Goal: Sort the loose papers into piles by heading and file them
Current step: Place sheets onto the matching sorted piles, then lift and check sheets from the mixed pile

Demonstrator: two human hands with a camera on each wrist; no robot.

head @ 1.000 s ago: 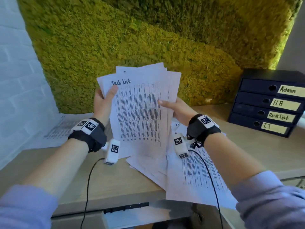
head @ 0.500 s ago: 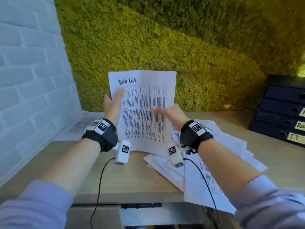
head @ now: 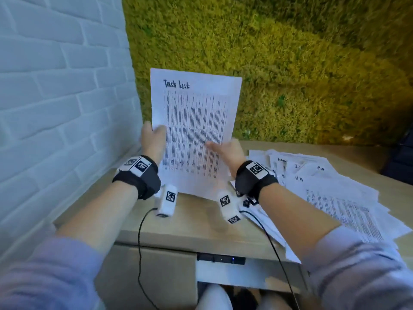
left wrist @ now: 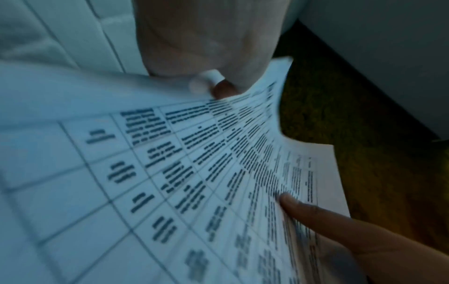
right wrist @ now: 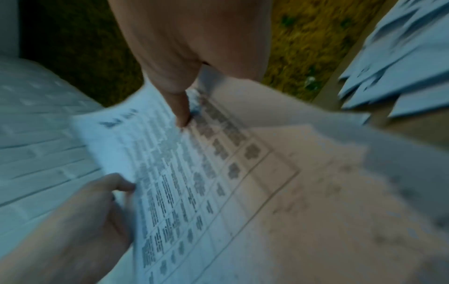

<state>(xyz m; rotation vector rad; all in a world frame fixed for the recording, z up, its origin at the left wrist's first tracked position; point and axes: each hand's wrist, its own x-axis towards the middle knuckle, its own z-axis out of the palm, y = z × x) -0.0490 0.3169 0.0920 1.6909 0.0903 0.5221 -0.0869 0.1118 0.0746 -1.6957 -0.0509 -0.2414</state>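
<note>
A sheet headed "Task List" [head: 194, 128] stands upright over the desk's left end, its table of text facing me. My left hand [head: 153, 139] pinches its left edge, thumb on the front. My right hand [head: 225, 151] holds its lower right part, thumb across the print and fingers behind. In the left wrist view the Task List sheet [left wrist: 170, 173] fills the frame, with the other hand's thumb on it. The right wrist view shows the same sheet [right wrist: 194, 182], blurred. A spread of loose papers [head: 324, 191] with headings such as "HR" lies on the desk to the right.
A white brick wall [head: 55, 108] closes the left side and a moss wall [head: 290, 74] the back. The wooden desk [head: 196, 227] has bare surface in front of the held sheet. A dark drawer unit [head: 402, 157] sits at the far right edge. Wrist cables hang over the desk's front edge.
The view and both hands have swung left toward the brick wall. Earlier I held a fan of papers; now a single Task List sheet is up, and the rest lie on the desk.
</note>
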